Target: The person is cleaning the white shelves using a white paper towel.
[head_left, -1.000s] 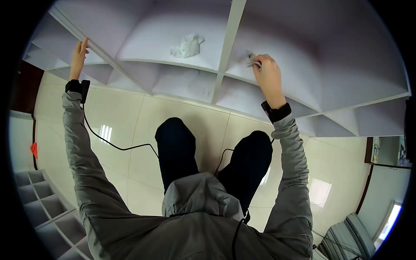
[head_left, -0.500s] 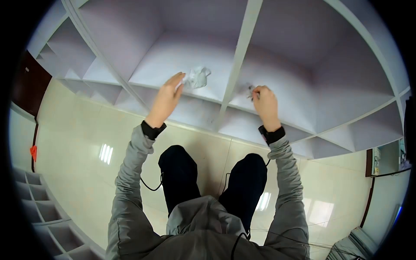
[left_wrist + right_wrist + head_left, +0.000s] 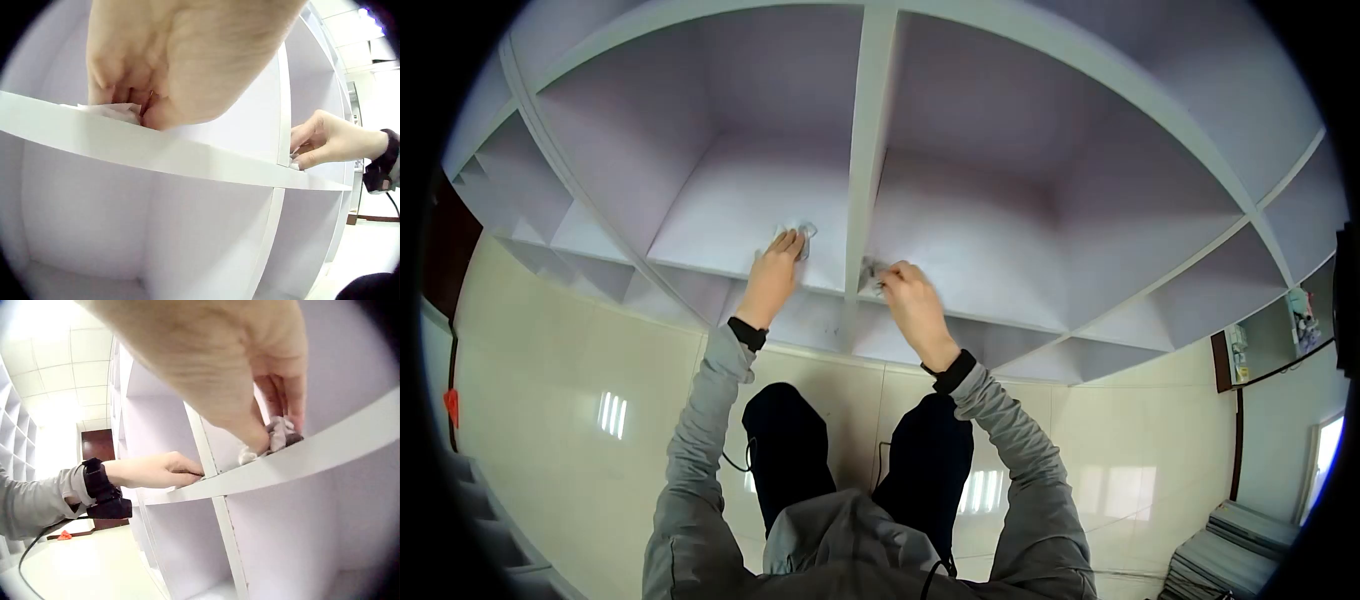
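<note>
In the head view my left hand (image 3: 771, 283) is over a crumpled white tissue (image 3: 809, 230) on the shelf floor, left of the upright divider (image 3: 868, 130). The left wrist view shows its fingers and thumb bent down around the tissue (image 3: 115, 111) near the board's front edge. My right hand (image 3: 917, 312) pinches a wadded tissue (image 3: 872, 270) with dark grey stains, in the compartment right of the divider. Seen from the right wrist, this stained wad (image 3: 281, 434) is held between thumb and fingers, close to the front edge (image 3: 319, 450).
The white shelf unit has lower cubbies (image 3: 87, 206) under the board and side compartments (image 3: 1170, 295). Below are my knees (image 3: 785, 445) and the glossy tiled floor (image 3: 580, 350). A cable (image 3: 28, 550) hangs from the left wrist. Stacked grey panels (image 3: 1225, 550) lie at lower right.
My left hand has come from the shelf's left upright to the white tissue and now holds it. My right hand, still pinching the stained tissue, has moved left toward the divider. The head view has shifted.
</note>
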The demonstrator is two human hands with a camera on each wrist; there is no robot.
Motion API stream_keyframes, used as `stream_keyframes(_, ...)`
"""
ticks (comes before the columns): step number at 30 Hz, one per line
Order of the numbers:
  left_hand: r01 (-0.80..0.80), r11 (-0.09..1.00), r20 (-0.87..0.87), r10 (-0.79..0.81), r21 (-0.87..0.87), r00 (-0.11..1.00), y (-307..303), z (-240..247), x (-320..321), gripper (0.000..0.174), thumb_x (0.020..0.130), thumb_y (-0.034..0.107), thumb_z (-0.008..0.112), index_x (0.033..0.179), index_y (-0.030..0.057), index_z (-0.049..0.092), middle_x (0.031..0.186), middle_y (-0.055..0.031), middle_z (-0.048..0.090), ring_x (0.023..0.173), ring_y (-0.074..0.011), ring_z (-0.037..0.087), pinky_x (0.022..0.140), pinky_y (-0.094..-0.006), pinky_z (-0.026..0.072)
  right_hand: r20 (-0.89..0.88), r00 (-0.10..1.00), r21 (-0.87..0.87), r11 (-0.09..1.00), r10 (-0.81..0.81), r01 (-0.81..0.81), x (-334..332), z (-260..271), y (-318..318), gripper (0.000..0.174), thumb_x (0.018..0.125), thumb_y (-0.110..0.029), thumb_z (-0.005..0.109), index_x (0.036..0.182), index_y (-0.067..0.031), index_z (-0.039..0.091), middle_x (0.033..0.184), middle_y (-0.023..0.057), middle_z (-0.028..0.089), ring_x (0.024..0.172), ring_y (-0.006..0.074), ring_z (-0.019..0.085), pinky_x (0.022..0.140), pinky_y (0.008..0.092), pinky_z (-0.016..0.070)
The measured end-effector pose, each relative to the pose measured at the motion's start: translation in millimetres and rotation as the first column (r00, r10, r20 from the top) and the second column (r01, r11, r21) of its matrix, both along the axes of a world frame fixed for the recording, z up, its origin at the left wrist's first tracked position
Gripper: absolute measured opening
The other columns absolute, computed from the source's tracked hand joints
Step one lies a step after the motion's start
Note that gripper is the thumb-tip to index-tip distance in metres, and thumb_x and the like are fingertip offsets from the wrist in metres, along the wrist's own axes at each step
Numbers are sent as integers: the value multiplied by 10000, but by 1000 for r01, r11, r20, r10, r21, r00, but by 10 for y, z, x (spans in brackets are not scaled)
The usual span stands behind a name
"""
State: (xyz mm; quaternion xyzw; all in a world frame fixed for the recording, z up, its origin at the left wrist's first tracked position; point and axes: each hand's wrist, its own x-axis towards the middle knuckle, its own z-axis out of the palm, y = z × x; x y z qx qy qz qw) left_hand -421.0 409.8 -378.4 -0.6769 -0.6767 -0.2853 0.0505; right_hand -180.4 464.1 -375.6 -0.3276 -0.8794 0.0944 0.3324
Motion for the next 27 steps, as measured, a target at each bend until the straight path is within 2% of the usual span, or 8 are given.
stream_keyframes(3, -16, 999, -70, 18, 31, 997, 38, -9, 23, 390, 782, -39, 437, 1164, -31, 516, 1202, -200, 523, 1130, -333, 489, 887, -389, 445, -10, 998, -33, 997, 66, -66, -131, 70, 184, 149, 758, -24, 551, 876, 13, 635, 907, 128, 574, 861, 316, 561, 736, 381, 474)
stream_keyframes(6, -40, 997, -89, 45, 65, 995, 21, -75, 42, 394, 771, -52, 439, 1156, -40, 522, 1198, -185, 535, 1127, -329, 494, 889, -397, 431, 122, 992, -14, 999, 44, -42, -264, 59, 408, 137, 724, 4, 539, 811, 3, 646, 885, 137, 575, 848, 334, 560, 713, 405, 474)
stream_keyframes(8, -92, 995, -211, 100, 46, 972, 26, -87, 41, 460, 719, -62, 503, 1176, -15, 520, 1222, -153, 529, 1159, -291, 470, 929, -376, 389, 134, 990, 8, 999, 31, -33, -340, 17, 554, 127, 724, -1, 541, 798, 2, 643, 881, 143, 572, 841, 340, 560, 711, 413, 473)
stream_keyframes(11, -83, 996, -195, 89, 40, 977, 29, -123, 0, 467, 725, -50, 506, 1190, -12, 510, 1232, -145, 525, 1169, -293, 456, 934, -379, 363, 165, 986, -11, 1000, 8, -6, -421, 23, 825, 118, 733, -13, 541, 802, 1, 635, 882, 162, 566, 841, 353, 557, 724, 426, 471)
stream_keyframes(13, -69, 996, -199, 80, 57, 977, 14, -125, -13, 464, 731, -48, 501, 1193, -15, 506, 1233, -148, 523, 1167, -297, 458, 934, -381, 365, 143, 990, 61, 998, -18, 9, -492, 103, 972, 75, 744, -1, 495, 738, 4, 570, 887, 171, 560, 857, 345, 555, 718, 427, 477)
stream_keyframes(17, -41, 997, -144, 49, 62, 988, -4, -113, -23, 445, 756, -38, 479, 1200, -19, 499, 1243, -157, 514, 1166, -306, 460, 932, -390, 369, 147, 977, -124, 977, -155, 173, -616, 190, 1268, 123, 790, -43, 534, 863, 3, 621, 981, 200, 577, 909, 384, 559, 774, 438, 468)
stream_keyframes(22, -26, 999, -80, 29, 44, 996, -38, -67, -19, 396, 814, -4, 452, 1208, -19, 494, 1232, -171, 520, 1173, -326, 459, 926, -425, 389, 150, 963, -102, 966, -222, 239, -818, -4, 1840, 140, 791, -93, 555, 870, -4, 630, 975, 195, 590, 910, 377, 571, 764, 445, 477)
stream_keyframes(27, -38, 998, -28, 39, 44, 999, -64, -36, 16, 374, 836, 5, 441, 1205, 3, 504, 1235, -148, 523, 1183, -304, 459, 923, -393, 424, 136, 944, -131, 939, -300, 317, -982, -42, 2204, 171, 813, -136, 543, 905, -19, 626, 1013, 189, 588, 909, 369, 577, 771, 442, 478)
